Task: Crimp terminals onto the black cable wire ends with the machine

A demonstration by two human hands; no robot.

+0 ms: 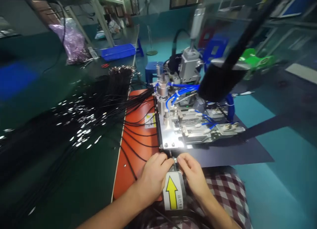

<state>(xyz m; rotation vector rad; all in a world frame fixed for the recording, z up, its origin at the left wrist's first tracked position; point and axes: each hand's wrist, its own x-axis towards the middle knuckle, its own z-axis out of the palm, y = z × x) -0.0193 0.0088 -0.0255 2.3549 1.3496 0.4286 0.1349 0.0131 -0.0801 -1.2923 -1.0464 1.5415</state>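
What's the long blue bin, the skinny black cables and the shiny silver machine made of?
The long blue bin looks like plastic, with smooth, evenly coloured walls. The skinny black cables seem coated in matte plastic or rubber, bending in soft curves; their glinting ends suggest metal. The shiny silver machine looks mostly metal: its bare front plate gleams.

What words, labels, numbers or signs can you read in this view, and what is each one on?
"运行方" beside a yellow arrow, on the white plate; a further character at the end is unclear.
Warning sticker on the orange board: a yellow triangle sign; its print is too small and blurred to read.
No brand or number can be made out.
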